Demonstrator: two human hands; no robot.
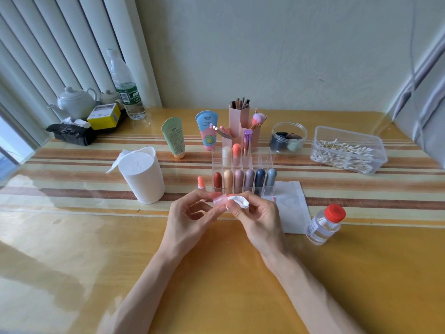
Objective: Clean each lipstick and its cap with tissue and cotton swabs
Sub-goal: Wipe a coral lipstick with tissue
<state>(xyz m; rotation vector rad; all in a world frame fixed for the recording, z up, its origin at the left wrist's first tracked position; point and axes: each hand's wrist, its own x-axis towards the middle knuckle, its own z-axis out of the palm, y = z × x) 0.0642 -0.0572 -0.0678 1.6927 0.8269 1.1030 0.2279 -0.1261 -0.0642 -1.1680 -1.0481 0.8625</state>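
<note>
Forearms enter from the lower edge and meet above the table. Left hand pinches a translucent pink cap between thumb and fingertips, with the open end toward the right hand. Right hand grips a wad of white tissue, fingers curled round it; the wad touches the cap mouth. How far it enters the cap cannot be told.

Just beyond the left hand an uncapped orange lipstick stands upright. Beside it, beyond both hands, a clear organizer holds capped lipsticks. Right of the right hand a flat tissue sheet lies on the table, with a red-capped bottle at its near right corner. Left of the left hand stands a tissue roll. Far right is a swab box.
</note>
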